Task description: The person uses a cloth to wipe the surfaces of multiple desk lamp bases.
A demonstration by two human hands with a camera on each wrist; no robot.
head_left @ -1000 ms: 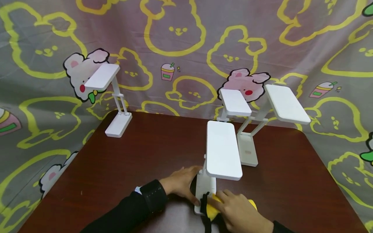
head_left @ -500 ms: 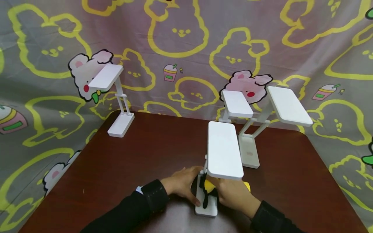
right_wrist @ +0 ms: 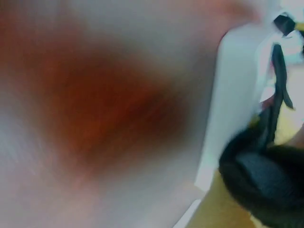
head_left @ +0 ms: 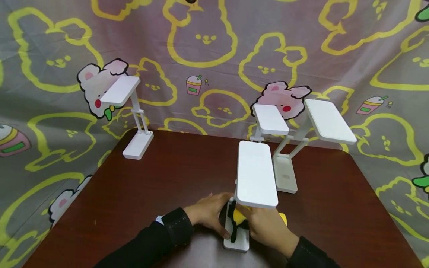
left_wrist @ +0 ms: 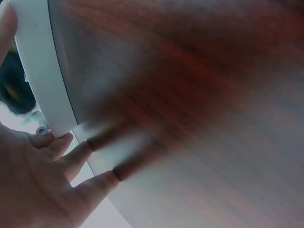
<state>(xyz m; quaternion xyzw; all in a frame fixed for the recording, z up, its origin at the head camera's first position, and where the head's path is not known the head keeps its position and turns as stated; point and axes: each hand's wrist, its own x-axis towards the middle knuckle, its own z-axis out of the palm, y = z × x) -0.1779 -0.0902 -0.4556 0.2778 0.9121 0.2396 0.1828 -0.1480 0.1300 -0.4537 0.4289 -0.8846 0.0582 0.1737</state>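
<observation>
A white folding desk lamp (head_left: 256,173) stands near the front of the table, its flat head tilted over its base. My left hand (head_left: 209,214) grips the base from the left, with the thumb on the near side and the fingers farther back. From the right, my right hand (head_left: 269,227) holds a yellow cloth-like piece with black edging (head_left: 238,216) against the top of the base. Part of that hand is hidden under the lamp head. In the right wrist view, the black edging (right_wrist: 259,180) lies beside the white base (right_wrist: 232,95).
Two more white lamps, one smaller (head_left: 270,120) and one larger (head_left: 330,121), stand close behind on the right. Another lamp (head_left: 138,145) is at the back left. A patterned curtain (head_left: 214,67) surrounds the dark wooden table (head_left: 167,167).
My right hand has moved the yellow piece away from me along the lamp's base, from its near end toward the hinge. It has barely shifted since half a second ago. My left hand stays put.
</observation>
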